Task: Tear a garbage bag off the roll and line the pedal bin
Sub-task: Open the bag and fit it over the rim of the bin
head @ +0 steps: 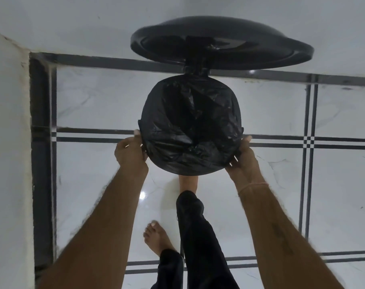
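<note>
Both hands, left hand (131, 152) and right hand (243, 161), grasp the garbage bag (191, 130) at the pedal bin's rim; lid (221, 41) raised behind it, foot (187, 182) before it.

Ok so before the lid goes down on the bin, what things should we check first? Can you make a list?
1. Lid up and out of the way: ok, it stands open above the bin.
2. Garbage bag covers the whole opening: ok, black plastic spans the mouth.
3. Bag edge folded over the rim all round: cannot tell, the far side by the hinge is too dark.
4. Left hand and right hand holding the rim: ok, one on each side.
5. Foot on the pedal: cannot tell, the bin hides the pedal.
6. Bag pushed down inside: cannot tell, it looks crumpled near the top.
</note>
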A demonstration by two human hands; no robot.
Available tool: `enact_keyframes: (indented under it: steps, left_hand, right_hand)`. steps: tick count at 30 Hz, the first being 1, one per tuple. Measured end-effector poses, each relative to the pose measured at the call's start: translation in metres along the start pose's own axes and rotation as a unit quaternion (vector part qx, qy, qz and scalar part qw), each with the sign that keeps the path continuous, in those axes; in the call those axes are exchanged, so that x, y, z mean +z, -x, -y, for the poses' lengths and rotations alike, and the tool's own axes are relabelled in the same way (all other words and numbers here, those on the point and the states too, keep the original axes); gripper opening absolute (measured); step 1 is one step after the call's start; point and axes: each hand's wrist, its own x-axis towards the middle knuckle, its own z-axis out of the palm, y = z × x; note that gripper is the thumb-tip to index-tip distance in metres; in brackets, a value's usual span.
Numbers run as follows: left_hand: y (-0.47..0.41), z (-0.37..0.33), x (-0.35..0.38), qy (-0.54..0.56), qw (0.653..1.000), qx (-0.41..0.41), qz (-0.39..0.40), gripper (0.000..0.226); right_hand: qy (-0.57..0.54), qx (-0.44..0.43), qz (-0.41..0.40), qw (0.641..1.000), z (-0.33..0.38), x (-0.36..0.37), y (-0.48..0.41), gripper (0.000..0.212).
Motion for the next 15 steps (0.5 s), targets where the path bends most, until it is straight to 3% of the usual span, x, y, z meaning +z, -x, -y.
enact_keyframes:
  steps: [2, 5, 7, 8, 9, 10, 11, 13, 15]
  left_hand:
    - [0.009, 0.001, 0.0, 0.014, 0.999, 0.026, 0.026, 0.035]
    - [0.011, 0.003, 0.0, 0.0, 0.996, 0.069, 0.049, 0.025]
    - [0.008, 0.004, 0.003, -0.011, 0.996, 0.086, 0.035, 0.034]
    - [0.009, 0.006, 0.006, -0.019, 0.994, 0.104, 0.023, 0.041]
    - [0.01, 0.009, 0.01, -0.032, 0.991, 0.132, 0.007, 0.046]
    - [0.013, 0.012, 0.015, -0.052, 0.985, 0.166, -0.006, 0.047]
    - [0.015, 0.014, 0.019, -0.079, 0.976, 0.2, -0.018, 0.046]
    - [0.02, 0.018, 0.025, -0.152, 0.952, 0.263, -0.034, 0.043]
    - [0.019, 0.019, 0.025, -0.192, 0.934, 0.3, -0.036, 0.043]
  right_hand:
    - [-0.009, 0.003, 0.007, 1.0, 0.003, -0.004, -0.002, 0.038]
    - [0.005, 0.031, -0.023, 0.999, 0.007, 0.0, -0.014, 0.042]
    - [0.051, -0.039, -0.086, 0.994, 0.007, 0.005, -0.013, 0.03]
    - [0.095, -0.135, -0.145, 0.976, 0.007, 0.005, -0.01, 0.026]
    - [0.159, -0.28, -0.19, 0.928, 0.009, 0.009, 0.001, 0.021]
    - [0.214, -0.437, -0.166, 0.858, 0.008, 0.016, 0.015, 0.017]
    - [0.262, -0.542, -0.072, 0.795, 0.004, 0.031, 0.032, 0.015]
    - [0.435, -0.578, 0.126, 0.679, -0.012, 0.06, 0.035, 0.029]
    - [0.639, -0.503, 0.179, 0.553, -0.031, 0.083, 0.016, 0.048]
